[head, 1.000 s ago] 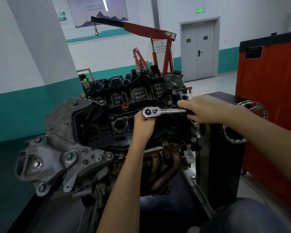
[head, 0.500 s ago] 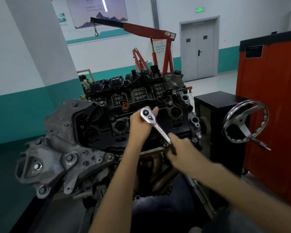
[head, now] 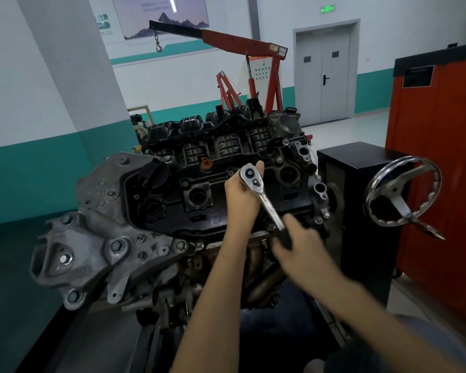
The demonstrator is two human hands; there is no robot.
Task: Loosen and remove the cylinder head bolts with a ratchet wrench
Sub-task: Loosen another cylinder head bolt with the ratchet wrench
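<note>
Loosening looks barely begun: the left hand (head: 242, 203) fingers steady the ratchet wrench (head: 264, 198) head on the engine (head: 199, 219), the right hand (head: 300, 247) fingers grip its handle, and other bolts (head: 168, 158) are still in place.

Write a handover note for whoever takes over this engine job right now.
Left hand holds the head of the ratchet wrench down on the middle of the engine top.
Right hand grips the handle, which points back toward the person.
The bolt is hidden under the wrench head.
Done: no removed bolt in view.
Left: loosen this bolt, then the others, and lift them out.
</note>
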